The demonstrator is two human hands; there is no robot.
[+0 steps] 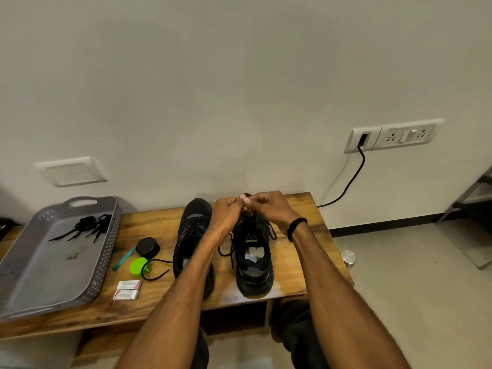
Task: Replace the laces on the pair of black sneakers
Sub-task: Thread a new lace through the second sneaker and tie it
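Pale wall (239, 75) fills the background, with a socket panel (394, 135) up and to the right of our grips and a black cable (355, 174) hanging from it. Below runs the wooden surface (298, 262). We reach both bare forearms straight out over it, and they converge until the two grips meet knuckle to knuckle.

Our left grip (226, 211) has its wrist bent slightly inward, with fingers curled and pinching the lace (226, 251). Our right grip (269, 209), with a black band (296, 227) on its wrist, mirrors it, fingers curled on the same lace. We cannot tell just how the fingertips sit on it, because the knuckles hide them.

Both grips hover over the front half of the right sneaker (253, 262). It stands on the surface directly beneath them, heel toward us, with its lace ends trailing loose on either side. The left sneaker (195, 225) stands just beside it, partly under our left forearm, with its lacing crossed over the tongue.

Left of the left grip and nearer to us lie a black round tin (147, 247), a green lid (137, 267) and a teal tool (123, 259). A loose lace (155, 270) loops beside the lid. Nearer us again lie two small packets (127, 288). Further left sits a grey tray (40, 278) holding a bundle of spare laces (85, 227).
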